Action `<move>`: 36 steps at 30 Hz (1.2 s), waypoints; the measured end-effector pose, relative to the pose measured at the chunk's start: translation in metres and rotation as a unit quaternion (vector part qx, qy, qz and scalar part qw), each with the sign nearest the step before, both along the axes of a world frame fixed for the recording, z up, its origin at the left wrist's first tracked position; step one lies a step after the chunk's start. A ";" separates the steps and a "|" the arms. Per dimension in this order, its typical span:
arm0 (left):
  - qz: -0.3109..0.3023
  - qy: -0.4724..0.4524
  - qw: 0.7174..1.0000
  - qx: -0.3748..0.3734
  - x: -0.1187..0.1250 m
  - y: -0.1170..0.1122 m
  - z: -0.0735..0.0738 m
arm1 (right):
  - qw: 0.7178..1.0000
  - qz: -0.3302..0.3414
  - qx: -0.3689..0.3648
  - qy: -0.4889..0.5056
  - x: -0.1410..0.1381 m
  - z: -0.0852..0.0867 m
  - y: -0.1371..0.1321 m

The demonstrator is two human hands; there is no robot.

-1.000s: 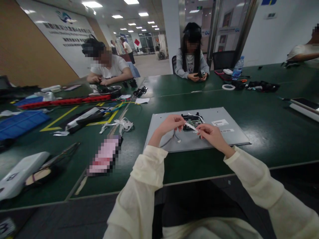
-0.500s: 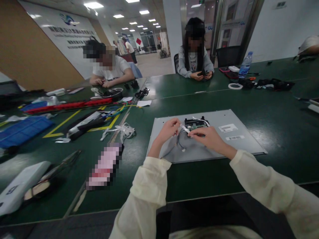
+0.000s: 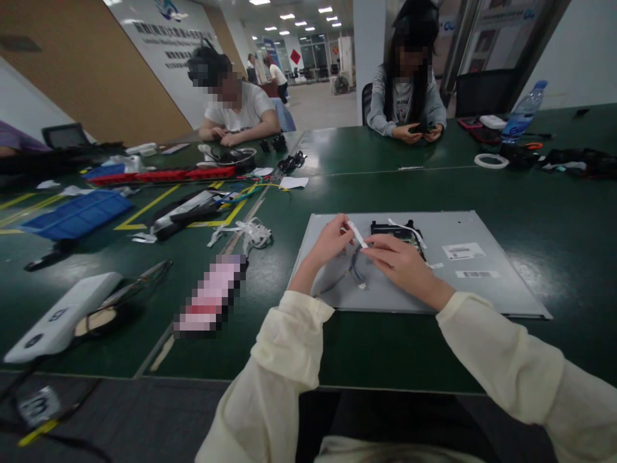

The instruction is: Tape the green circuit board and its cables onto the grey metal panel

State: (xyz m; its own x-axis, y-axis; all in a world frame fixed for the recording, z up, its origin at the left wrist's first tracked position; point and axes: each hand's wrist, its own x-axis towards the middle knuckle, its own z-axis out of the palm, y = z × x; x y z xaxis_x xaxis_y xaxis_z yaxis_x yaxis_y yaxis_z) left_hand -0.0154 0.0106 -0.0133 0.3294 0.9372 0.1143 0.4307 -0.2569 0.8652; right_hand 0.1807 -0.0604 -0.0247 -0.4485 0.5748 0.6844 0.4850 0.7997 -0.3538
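Between my hands runs a narrow white strip [image 3: 357, 234], its kind too small to make out. My left hand [image 3: 332, 242] pinches its upper end, and my right hand [image 3: 398, 265] grips its lower end with thumb and fingers together. Both hands are over a flat grey metal panel [image 3: 414, 299] that lies on the table and bears white labels. Just behind my right hand a black holder with a green circuit board [image 3: 393, 229] is on the panel, partly hidden by the hand. Grey cables [image 3: 357, 273] with a pale connector hang below the strip onto the panel.
Left of the panel lie a pink phone [image 3: 212, 299], tangled white strips [image 3: 253, 235] and a white power bank [image 3: 65, 315]. Farther off stand a blue basket [image 3: 80, 215] and a water bottle [image 3: 524, 112]. Two people sit across the green table [image 3: 385, 350].
The camera view has shifted, so the table contents appear farther right. My hands still hold the white strip, which now shows more of its length, and my right hand uncovers less of the board.
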 end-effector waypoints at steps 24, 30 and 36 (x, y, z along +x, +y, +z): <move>-0.070 0.199 0.974 0.080 -0.018 -0.023 0.009 | 0.993 -0.085 -0.015 -0.080 -0.006 -0.003 -0.001; -0.120 0.226 0.960 0.112 -0.015 -0.032 0.016 | 0.994 -0.097 -0.017 -0.057 -0.007 -0.007 0.002; -0.126 0.230 0.960 0.099 -0.019 -0.026 0.016 | 0.994 -0.098 -0.020 -0.048 -0.008 -0.004 0.001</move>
State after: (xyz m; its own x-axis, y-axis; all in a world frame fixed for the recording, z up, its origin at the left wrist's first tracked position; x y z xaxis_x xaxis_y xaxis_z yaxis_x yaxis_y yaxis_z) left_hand -0.0348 -0.0158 0.0026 0.6009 0.7962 0.0707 0.6579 -0.5429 0.5220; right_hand 0.1728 -0.0589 -0.0290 -0.3867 0.6840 0.6185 0.6639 0.6720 -0.3281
